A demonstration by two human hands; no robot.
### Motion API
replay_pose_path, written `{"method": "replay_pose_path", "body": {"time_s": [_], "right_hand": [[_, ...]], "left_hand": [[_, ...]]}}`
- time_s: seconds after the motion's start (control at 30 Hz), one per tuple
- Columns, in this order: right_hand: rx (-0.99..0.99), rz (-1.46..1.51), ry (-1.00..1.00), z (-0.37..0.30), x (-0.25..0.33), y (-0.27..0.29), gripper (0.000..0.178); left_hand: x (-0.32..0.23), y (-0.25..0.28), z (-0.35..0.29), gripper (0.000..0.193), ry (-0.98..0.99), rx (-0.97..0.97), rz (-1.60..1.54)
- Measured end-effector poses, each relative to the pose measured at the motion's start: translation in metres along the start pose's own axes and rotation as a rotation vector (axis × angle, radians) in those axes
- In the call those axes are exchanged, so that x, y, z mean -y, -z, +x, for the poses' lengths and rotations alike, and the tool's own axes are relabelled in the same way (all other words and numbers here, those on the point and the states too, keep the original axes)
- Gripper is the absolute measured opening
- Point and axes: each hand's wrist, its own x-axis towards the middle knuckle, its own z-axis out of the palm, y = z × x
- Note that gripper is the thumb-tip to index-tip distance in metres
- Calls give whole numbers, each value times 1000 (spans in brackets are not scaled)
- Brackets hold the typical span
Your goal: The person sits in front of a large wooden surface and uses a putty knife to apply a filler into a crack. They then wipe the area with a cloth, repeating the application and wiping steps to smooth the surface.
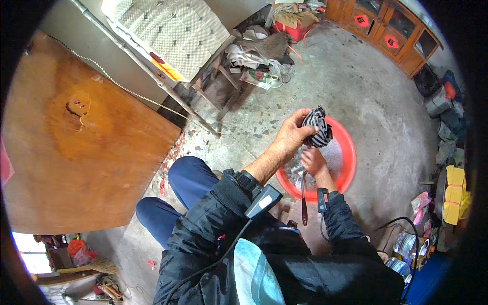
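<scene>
My left hand (296, 131) is closed around a bunched-up black-and-grey striped cloth (317, 127), held above the far side of a red plastic basin (347, 157). Foamy, whitish water (333, 155) is in the basin. Lower down, over the water, is my right hand (315, 162); its fingers are partly blurred, and whether they grip anything is unclear. Beside that hand a metal utensil with a dark wooden handle (304, 211) lies across the near rim. Its head is partly hidden.
At the left stands a large brown wooden panel (101, 168). A pale mattress (173, 38) rests on a wooden frame beyond a slanting pole (152, 73). Bags and cloths (259, 53) lie on the concrete floor. Plastic bottles (404, 246) and a black cable are at the right.
</scene>
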Motion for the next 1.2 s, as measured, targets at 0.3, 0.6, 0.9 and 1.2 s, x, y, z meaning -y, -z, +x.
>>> {"method": "replay_pose_path", "body": {"time_s": [0.3,0.6,0.9,1.2], "right_hand": [[590,415,101,-17,18,-53,44],[289,149,335,-81,30,-98,45],[365,229,356,-88,35,-107,27],[120,-537,1008,-110,12,-118,34]], "left_hand": [[23,12,3,39,43,-72,97],[62,19,4,41,-212,-136,1032],[65,25,0,40,-382,-586,947],[83,13,9,37,-26,-324,-17]]}}
